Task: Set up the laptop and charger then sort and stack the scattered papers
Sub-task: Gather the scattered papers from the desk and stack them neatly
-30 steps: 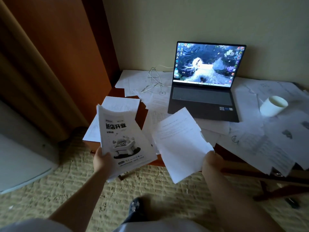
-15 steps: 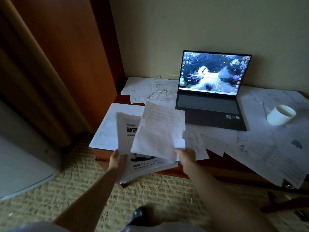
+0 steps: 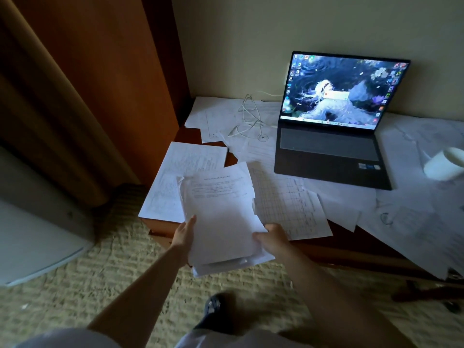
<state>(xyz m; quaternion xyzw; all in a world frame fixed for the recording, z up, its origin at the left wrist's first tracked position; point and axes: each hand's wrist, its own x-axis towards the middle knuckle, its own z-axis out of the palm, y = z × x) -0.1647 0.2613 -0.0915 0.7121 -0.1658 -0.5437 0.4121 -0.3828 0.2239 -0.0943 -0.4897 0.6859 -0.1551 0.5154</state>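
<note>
The loose white sheet now lies atop the white paper stack (image 3: 221,222), gripped by left hand (image 3: 184,234) and right hand (image 3: 272,238); beyond their grip, scattered sheets (image 3: 288,199), open dark laptop (image 3: 331,136), white cable (image 3: 248,119) crowd the desk (image 3: 351,249).

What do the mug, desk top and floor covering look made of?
Mug: likely glazed ceramic; opaque white, thick wall, faint sheen. It lies tilted on loose sheets.
Desk: wood or wood veneer, reddish-brown, semi-gloss; only the front edge and small patches show between papers.
Floor covering: looks like a woven, ribbed carpet or mat, tan and matte; the fibre cannot be told.
</note>
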